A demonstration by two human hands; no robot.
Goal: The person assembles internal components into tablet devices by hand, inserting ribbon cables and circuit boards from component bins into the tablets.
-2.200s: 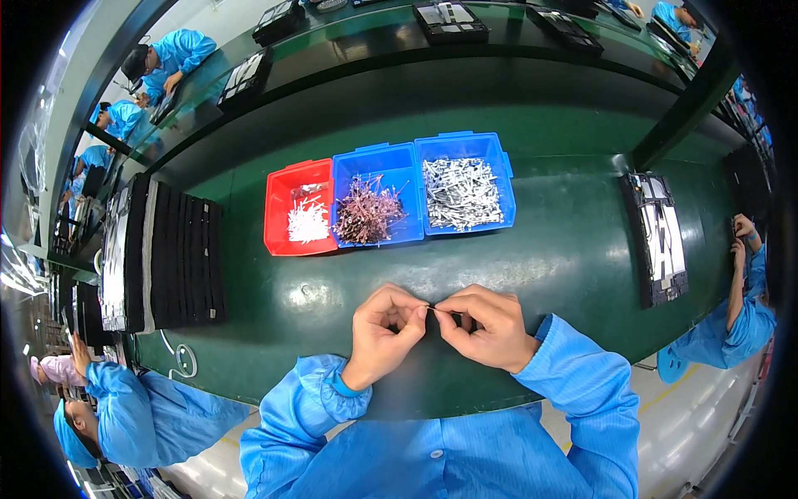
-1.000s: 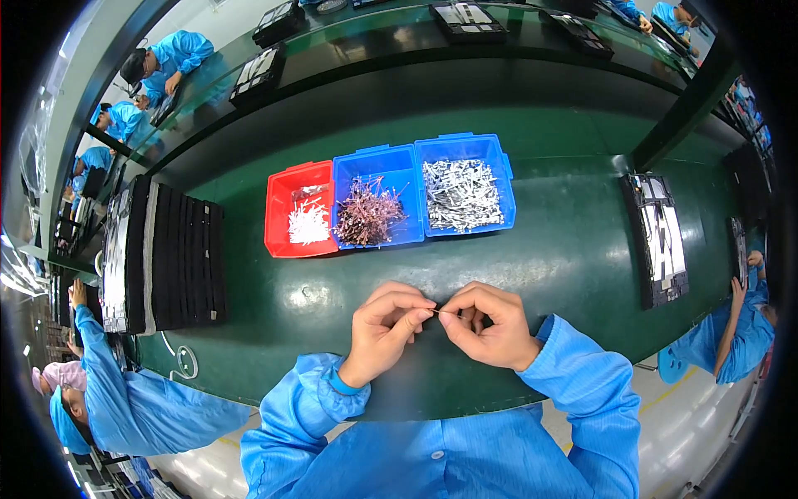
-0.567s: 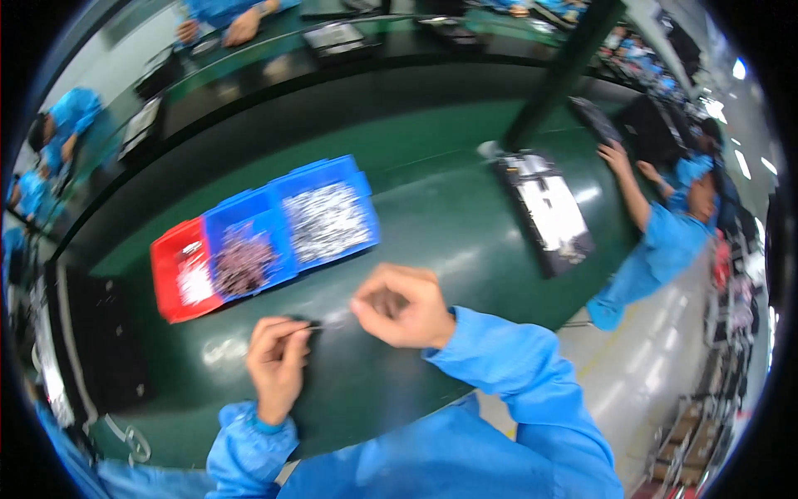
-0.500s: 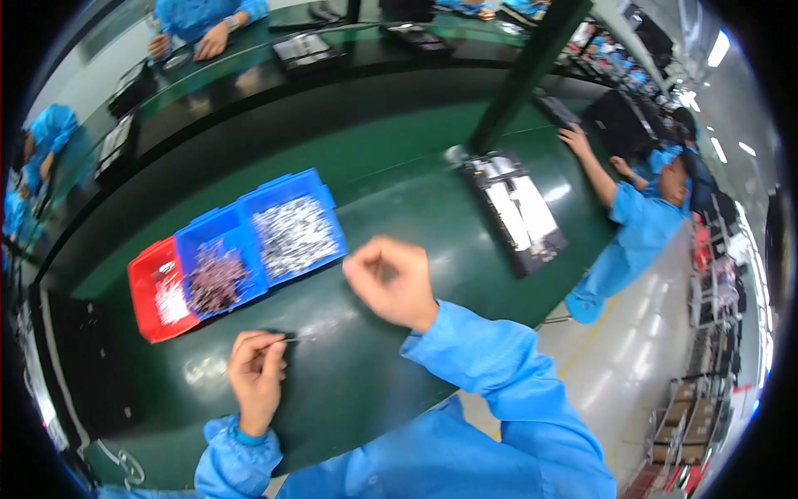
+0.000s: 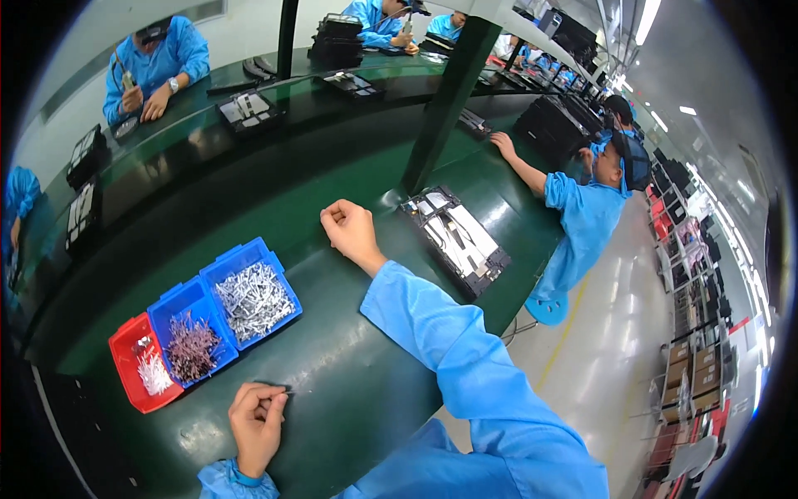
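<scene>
a glossy dark green tabletop (image 5: 357, 349) spread across the middle, with a long, dark raised shelf (image 5: 183, 170) behind it. a thick dark green upright post (image 5: 449, 104) rose near its far side, and an off-white wall (image 5: 249, 33) stood beyond. at the right, a shiny pale grey floor (image 5: 603, 366) bore a thin yellow line (image 5: 568, 328), with a bright blue stool (image 5: 547, 310) near the tabletop's edge. farther right stood metal racks (image 5: 683, 284) holding brown cardboard boxes (image 5: 706, 378), and white tube lights (image 5: 649, 21) glowed overhead.

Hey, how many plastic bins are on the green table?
3, in a row: red bin on the left, middle blue bin with pinkish strands, right-hand blue bin with silvery pieces. No others show.
</scene>
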